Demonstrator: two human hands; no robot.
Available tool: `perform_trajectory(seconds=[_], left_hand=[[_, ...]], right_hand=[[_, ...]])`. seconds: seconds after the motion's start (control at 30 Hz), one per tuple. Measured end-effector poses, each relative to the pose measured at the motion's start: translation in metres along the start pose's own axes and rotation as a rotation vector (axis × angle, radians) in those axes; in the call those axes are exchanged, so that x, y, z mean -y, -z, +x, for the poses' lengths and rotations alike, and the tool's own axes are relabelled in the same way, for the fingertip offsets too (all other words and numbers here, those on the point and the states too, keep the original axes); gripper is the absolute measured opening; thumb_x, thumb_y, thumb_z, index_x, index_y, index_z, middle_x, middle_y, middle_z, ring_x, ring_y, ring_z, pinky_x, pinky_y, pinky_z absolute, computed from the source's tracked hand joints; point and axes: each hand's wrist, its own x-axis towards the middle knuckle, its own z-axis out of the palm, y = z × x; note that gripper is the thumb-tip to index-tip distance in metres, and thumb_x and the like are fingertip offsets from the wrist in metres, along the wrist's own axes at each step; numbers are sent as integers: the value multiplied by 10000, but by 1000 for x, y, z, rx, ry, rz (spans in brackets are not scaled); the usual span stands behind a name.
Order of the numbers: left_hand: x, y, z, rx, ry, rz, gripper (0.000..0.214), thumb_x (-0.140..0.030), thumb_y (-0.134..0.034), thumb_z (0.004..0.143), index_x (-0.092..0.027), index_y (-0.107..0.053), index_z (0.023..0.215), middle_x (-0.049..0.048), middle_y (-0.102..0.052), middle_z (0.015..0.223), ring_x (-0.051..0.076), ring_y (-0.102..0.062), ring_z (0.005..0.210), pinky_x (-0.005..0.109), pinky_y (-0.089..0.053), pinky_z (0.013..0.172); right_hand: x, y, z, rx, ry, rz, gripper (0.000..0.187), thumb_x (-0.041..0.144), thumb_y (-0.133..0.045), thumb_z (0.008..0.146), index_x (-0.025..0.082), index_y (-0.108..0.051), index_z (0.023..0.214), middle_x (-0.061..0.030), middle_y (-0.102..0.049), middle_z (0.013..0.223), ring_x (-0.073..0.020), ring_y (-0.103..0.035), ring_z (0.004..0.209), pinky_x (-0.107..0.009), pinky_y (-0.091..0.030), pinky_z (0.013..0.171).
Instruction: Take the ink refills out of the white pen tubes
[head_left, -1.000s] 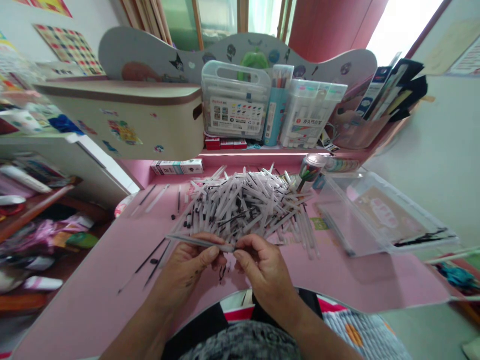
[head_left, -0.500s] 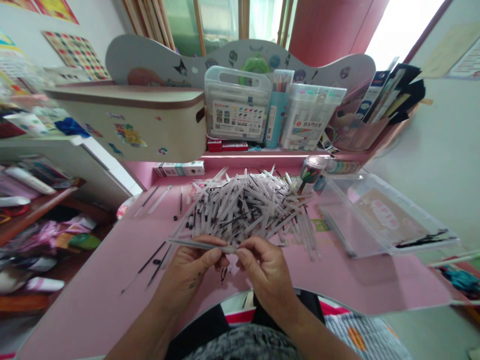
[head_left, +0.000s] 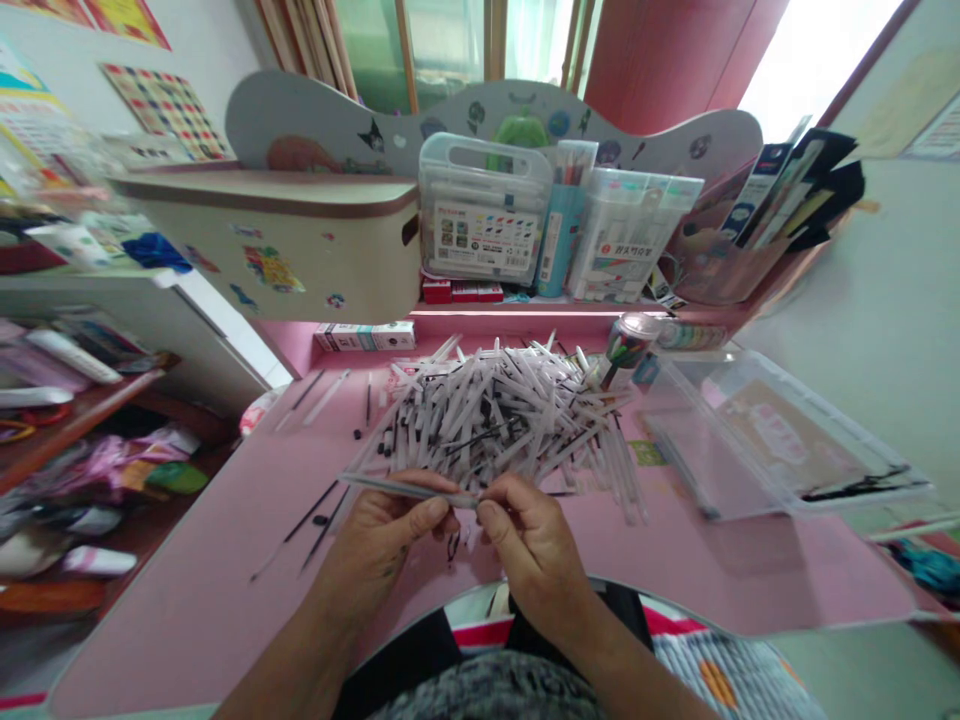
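A slim translucent pen point(head_left: 405, 488) lies nearly level across my fingers, its left end sticking out past the hand. My left hand point(head_left: 401, 520) is closed around its middle, thumb on top. At the pen's right end my right hand point(head_left: 525, 525) pinches with thumb and index finger; the tip itself is partly hidden. Just beyond both hands spreads a big heap of translucent pens point(head_left: 502, 400), some with black parts. Left of my left hand lie dark thin rods point(head_left: 300, 525) and a small black cap point(head_left: 320, 520).
On the pink desk point(head_left: 210, 560), a clear plastic box point(head_left: 825, 490) with black strips stands at the right. Behind the heap are a clear jar point(head_left: 634, 335) and a small carton point(head_left: 367, 336). Marker cases point(head_left: 484, 225) and a cream bin point(head_left: 292, 250) fill the shelf.
The view has shifted slightly, so everything sits a little further right. Both hands keep the same hold on the pen, with hardly any movement.
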Motion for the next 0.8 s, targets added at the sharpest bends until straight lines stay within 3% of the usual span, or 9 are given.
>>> perform_trajectory(seconds=[0.1,0.23,0.3,0.4,0.6,0.8], left_hand=[[2,1,-1,5,8,11,155,-259,-824,716,-194,-777,849,23,-710,671,133,-621,638,213,-497,636],[3,3,-1,8,2,11,157,-262,-820,721,-198,-775,858,20,-704,674,136,-614,648,219,-493,644],[3,3,-1,1,-1,18,164,-259,-821,720,-200,-774,866,20,-702,680,138,-612,652,224,-493,651],[3,3,-2,-15,10,23,166,-254,-828,711,-202,-774,858,15,-695,669,134,-609,642,223,-491,652],[3,3,-5,-35,20,12,152,-231,-819,719,-205,-773,861,18,-703,687,130,-610,649,217,-487,648],[3,2,-3,5,26,15,158,-240,-828,710,-204,-778,855,24,-705,685,130,-614,629,218,-496,630]], right_hand=[[-3,0,0,9,-20,4,343,371,-431,980,181,-542,718,14,-497,655,-111,-483,625,-224,-367,583],[-1,0,-1,-6,-40,85,115,287,-543,902,189,-552,962,14,-536,771,-114,-510,660,-220,-400,604],[0,0,-1,3,-22,39,92,273,-526,909,189,-547,879,8,-538,771,-116,-513,680,-225,-398,627],[0,0,-1,20,-13,-27,328,343,-427,976,184,-507,701,4,-503,688,-119,-490,659,-235,-372,616],[-5,-1,-6,30,-99,156,146,327,-524,926,193,-542,980,16,-525,755,-118,-501,648,-227,-398,592],[-8,-4,-7,34,-156,223,173,345,-504,944,188,-534,878,27,-492,705,-103,-460,619,-216,-372,569]])
